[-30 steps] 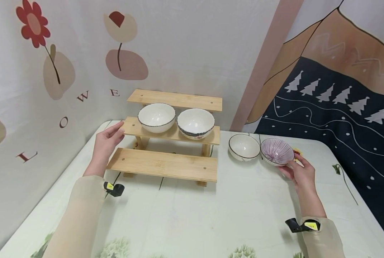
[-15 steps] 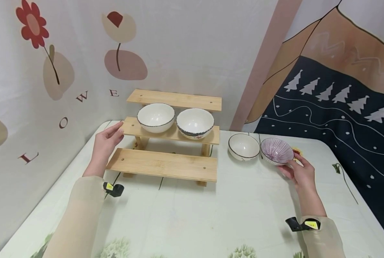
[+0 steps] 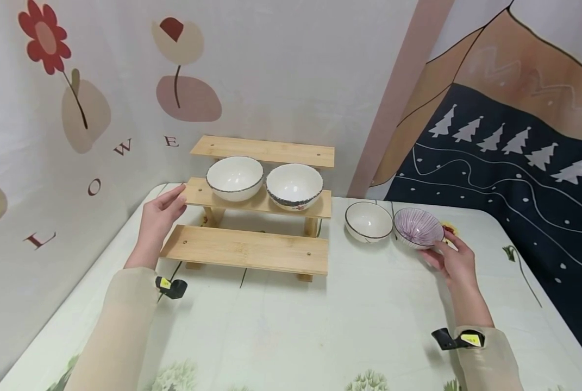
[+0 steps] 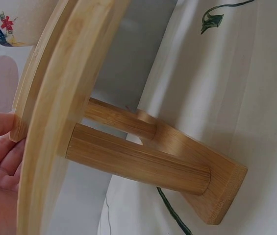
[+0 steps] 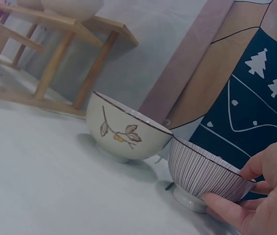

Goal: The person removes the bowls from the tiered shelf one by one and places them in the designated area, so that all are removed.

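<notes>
Striped bowl stands on the table in the head view, just beside a cream bowl; since the earlier frame, both practically keep their places. The right hand grips the striped bowl's side, and the left hand pinches the end of the wooden shelf's middle board (two white bowls stand there). In the left wrist view, the wood is smooth, with fine grain. In the right wrist view, thin dark lines run down the striped bowl's round wall.

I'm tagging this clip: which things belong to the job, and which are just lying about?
In the job, seemingly:
rack, gripped by the left hand
purple bowl, held by the right hand
left shelf bowl
right shelf bowl
white bowl, probably

Just there:
tablecloth
backdrop
</notes>
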